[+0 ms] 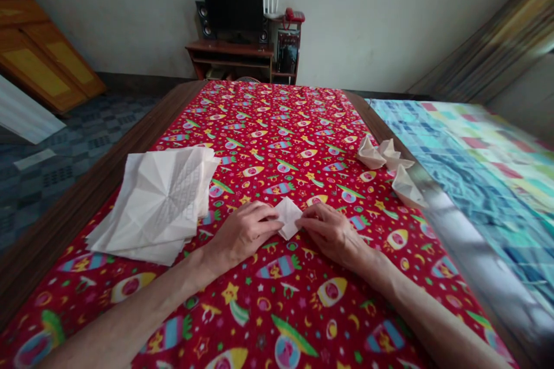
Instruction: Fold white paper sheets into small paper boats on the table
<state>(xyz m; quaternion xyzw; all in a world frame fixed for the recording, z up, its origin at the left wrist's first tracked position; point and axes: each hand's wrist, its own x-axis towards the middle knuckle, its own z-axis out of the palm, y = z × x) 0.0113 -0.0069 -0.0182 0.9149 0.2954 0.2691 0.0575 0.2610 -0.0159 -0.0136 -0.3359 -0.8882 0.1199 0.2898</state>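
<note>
Folded paper point(288, 218), small white square, between two hands.
Left hand point(251, 228) and right hand point(331, 229): fingertips pinched on opposite corners; paper stack point(160, 202) left of grip.

Left hand point(247, 227) and right hand point(332, 232) face inward, fingers point(310, 222) bent.

Nothing legible, only faint, blurred rows of marks point(186, 190) on the creased sheet point(149, 202).
</note>
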